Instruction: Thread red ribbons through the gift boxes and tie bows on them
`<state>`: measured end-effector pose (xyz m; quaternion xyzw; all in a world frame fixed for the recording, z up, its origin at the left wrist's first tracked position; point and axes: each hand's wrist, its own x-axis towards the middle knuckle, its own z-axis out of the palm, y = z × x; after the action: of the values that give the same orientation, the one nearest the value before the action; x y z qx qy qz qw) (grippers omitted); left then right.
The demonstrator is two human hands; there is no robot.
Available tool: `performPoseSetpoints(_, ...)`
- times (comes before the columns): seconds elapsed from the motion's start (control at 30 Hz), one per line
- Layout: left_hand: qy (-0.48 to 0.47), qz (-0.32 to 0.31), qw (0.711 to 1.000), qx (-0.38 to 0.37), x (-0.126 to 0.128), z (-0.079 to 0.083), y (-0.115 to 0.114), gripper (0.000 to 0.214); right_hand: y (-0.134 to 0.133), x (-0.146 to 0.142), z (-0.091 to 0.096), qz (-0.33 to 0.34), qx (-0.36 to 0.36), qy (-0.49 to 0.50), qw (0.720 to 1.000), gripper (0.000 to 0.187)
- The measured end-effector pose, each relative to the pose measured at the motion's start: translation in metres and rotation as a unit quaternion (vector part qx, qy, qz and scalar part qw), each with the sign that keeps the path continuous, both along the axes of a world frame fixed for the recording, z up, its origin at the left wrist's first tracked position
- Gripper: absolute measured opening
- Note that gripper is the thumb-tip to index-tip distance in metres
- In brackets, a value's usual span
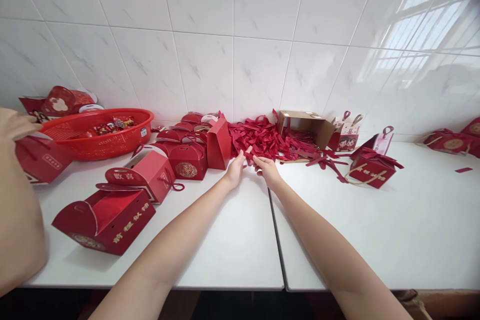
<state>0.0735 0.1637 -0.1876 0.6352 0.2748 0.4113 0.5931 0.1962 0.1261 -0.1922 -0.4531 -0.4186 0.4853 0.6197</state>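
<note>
Both my hands meet at the near edge of a heap of red ribbons (258,135), in the middle of the table against the wall. My left hand (235,170) is closed, its thumb and forefinger pinching a short red ribbon (249,156). From the other side, the fingers of my right hand (267,171) are pinched on the same ribbon. The exact grip is small and partly hidden. Just left of the hands stand a tall red box (219,144) and a red gift box with a gold emblem (188,160).
A tipped cardboard box (305,127) spills ribbons on the right. Further right stands a red gift box with a cord handle (373,167). Left are a red plastic basket (101,147) of wrapped sweets and an open red box (108,220). A gap (277,240) splits the white tables.
</note>
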Motion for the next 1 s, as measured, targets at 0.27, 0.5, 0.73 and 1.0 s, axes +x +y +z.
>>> performPoseSetpoints(0.27, -0.110, -0.043, 0.987, -0.105, 0.002, 0.011, -0.008, 0.061, -0.001, -0.005, 0.000, 0.006, -0.010, 0.019, 1.000, 0.038)
performPoseSetpoints(0.5, -0.111, -0.038, 0.986, -0.122, -0.002, 0.013, -0.003, 0.047, 0.002, -0.002, -0.006, -0.004, -0.019, -0.006, 1.000, 0.037)
performPoseSetpoints(0.73, -0.097, 0.014, 0.992, -0.084, -0.001, 0.002, 0.005, 0.039, 0.008, 0.006, -0.013, 0.015, -0.053, -0.035, 0.998, 0.032)
performPoseSetpoints(1.0, -0.078, -0.048, 0.990, -0.108, -0.002, 0.011, 0.000, 0.054, 0.010, 0.006, -0.016, 0.062, -0.099, -0.070, 0.991, 0.029)
